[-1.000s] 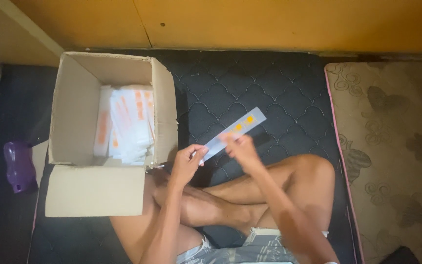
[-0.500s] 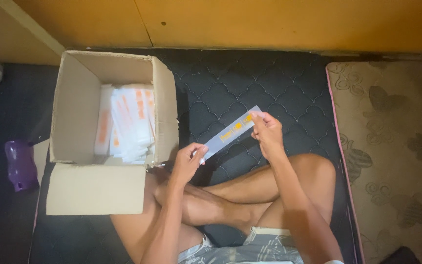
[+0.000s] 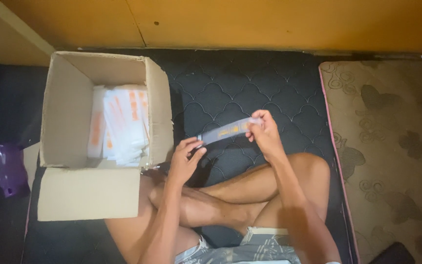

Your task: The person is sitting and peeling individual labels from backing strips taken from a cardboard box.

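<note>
Head view: a pale orange-marked strip (image 3: 228, 131) was pinched endwise by left hand (image 3: 185, 159) and right hand (image 3: 264, 132), at twelve o'clock from the crossed legs; overpulling might tear it.

A yellow-orange wall (image 3: 269, 22) runs along the far side, well beyond the grip. A dark quilted mattress (image 3: 230, 83) lies directly beneath it. To the right, a beige flowered mat (image 3: 391, 146) butts against the mattress. Far left, a purple bottle (image 3: 10, 168) sits on dark floor (image 3: 1, 107). The light is dim and warm.
</note>
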